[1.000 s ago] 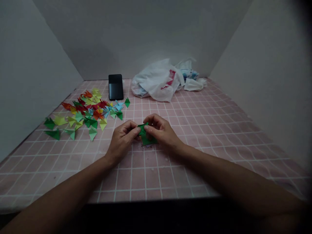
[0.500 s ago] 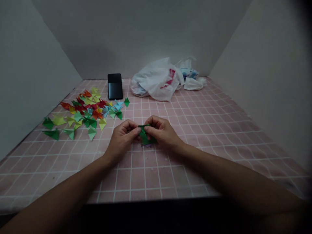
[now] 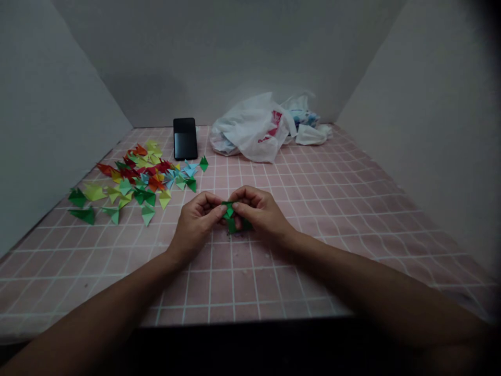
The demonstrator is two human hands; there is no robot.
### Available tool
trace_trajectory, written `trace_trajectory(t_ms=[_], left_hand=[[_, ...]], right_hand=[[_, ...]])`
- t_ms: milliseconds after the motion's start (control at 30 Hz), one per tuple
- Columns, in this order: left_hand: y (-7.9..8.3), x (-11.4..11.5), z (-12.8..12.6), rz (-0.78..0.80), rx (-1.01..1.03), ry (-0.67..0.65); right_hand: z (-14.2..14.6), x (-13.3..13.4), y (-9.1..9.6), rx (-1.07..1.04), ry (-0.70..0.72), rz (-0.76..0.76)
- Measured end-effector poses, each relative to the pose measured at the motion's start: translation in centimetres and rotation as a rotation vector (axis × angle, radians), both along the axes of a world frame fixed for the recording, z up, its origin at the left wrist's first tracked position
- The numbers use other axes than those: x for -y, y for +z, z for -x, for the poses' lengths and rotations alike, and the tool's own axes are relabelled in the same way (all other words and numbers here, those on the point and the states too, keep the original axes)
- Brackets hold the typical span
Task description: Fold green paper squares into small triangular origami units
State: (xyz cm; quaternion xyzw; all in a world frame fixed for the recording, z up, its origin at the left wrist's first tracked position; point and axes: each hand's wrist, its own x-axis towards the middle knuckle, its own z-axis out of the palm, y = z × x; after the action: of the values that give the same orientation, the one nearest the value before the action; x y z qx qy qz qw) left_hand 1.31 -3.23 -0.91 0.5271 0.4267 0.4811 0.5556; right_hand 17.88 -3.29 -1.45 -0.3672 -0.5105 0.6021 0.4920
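So I'm watching someone work a bit of folded green paper [image 3: 228, 207] at the middle of the desk [image 3: 332, 209], just in from the near edge. The left hand [image 3: 200, 213] has one side of it pinched between thumb and fingertips, and the right hand [image 3: 259, 211] has the opposite side the same way. My guess is that's to pull evenly on both sides and keep the crease centred, and the thumbs sit on top so the little flap can be seen between them. There's more green paper [image 3: 231, 228] right under it; can't tell if it's the same sheet or a spare, fingers are in the way.

Off to the left is a loose heap of folded paper pieces [image 3: 139, 183], pointy ones in red, orange, yellow, green and pale blue. Probably put there so they're within reach but don't crowd the hands. One dark green piece [image 3: 204, 163] sits out at the right end of the heap.

The black smartphone [image 3: 185, 146] is behind the heap, near the back wall; lying flat or propped, I honestly can't say. The white plastic bag [image 3: 250, 130] and some crumpled white tissue [image 3: 310, 135] are also at the back, I'd think just parked out of the way.
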Motion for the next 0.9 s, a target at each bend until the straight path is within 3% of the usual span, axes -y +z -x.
trace_trajectory(t_ms=[600,900], left_hand=[[0.18,0.09,0.02,-0.101,-0.055,0.036],[-0.02,0.16,0.09,-0.06,-0.029,0.023]], right_hand=[[0.13,-0.01,-0.31,-0.103,-0.025,0.013],[0.09,0.16,-0.13,-0.082,-0.03,0.004]])
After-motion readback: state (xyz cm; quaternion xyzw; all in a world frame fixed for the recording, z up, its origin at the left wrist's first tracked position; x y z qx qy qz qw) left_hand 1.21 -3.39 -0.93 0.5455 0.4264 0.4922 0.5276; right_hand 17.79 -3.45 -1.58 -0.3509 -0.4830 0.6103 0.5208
